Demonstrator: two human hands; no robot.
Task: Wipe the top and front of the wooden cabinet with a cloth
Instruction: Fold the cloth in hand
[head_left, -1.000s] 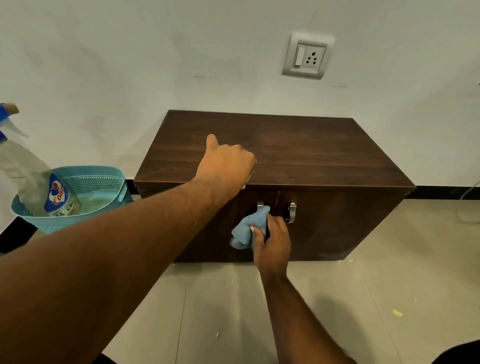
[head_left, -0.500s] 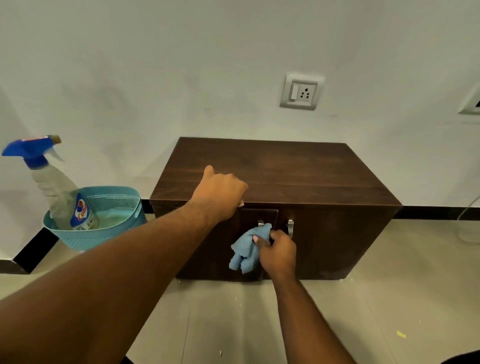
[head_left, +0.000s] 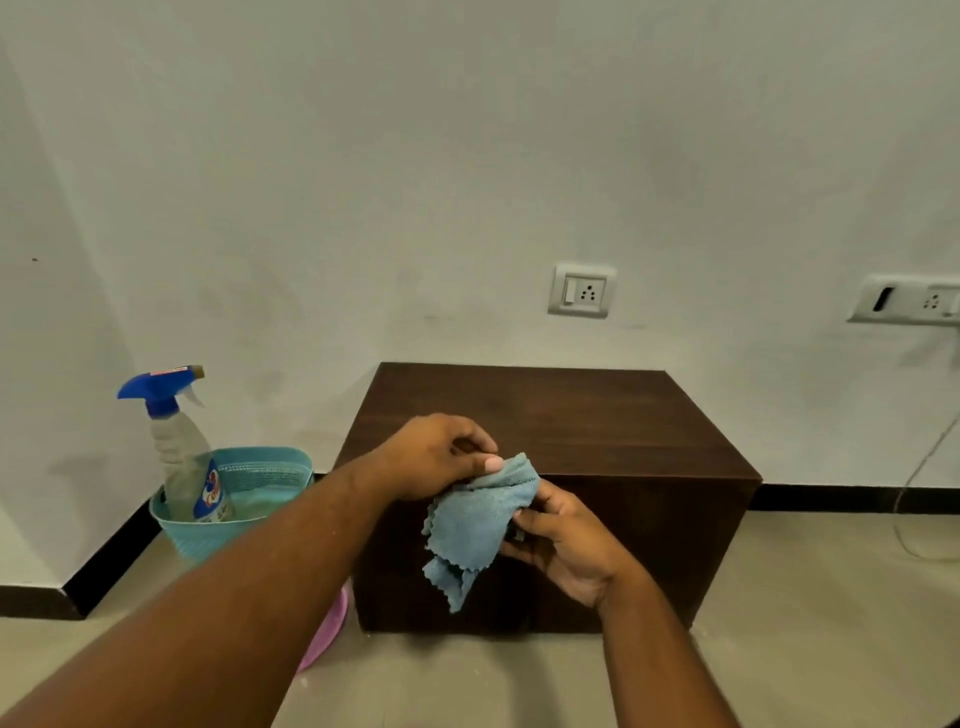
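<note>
The dark wooden cabinet (head_left: 597, 421) stands on the floor against the white wall, its top bare and its front mostly behind my hands. A light blue cloth (head_left: 470, 525) hangs crumpled in front of the cabinet's front. My left hand (head_left: 431, 457) pinches the cloth's upper edge between thumb and fingers. My right hand (head_left: 563, 540) holds the cloth's right side from below. Both hands are off the cabinet, in the air before it. The door handles are hidden.
Left of the cabinet a teal plastic basket (head_left: 270, 467) holds a spray bottle (head_left: 179, 447) with a blue trigger. A pink lid (head_left: 327, 631) lies on the floor under my left forearm. Sockets (head_left: 582, 290) sit on the wall; a cable (head_left: 919, 483) hangs at right.
My left hand left the cabinet's front top edge and took hold of the cloth. My right hand pulled the cloth away from the door. The view pulled back from the cabinet.
</note>
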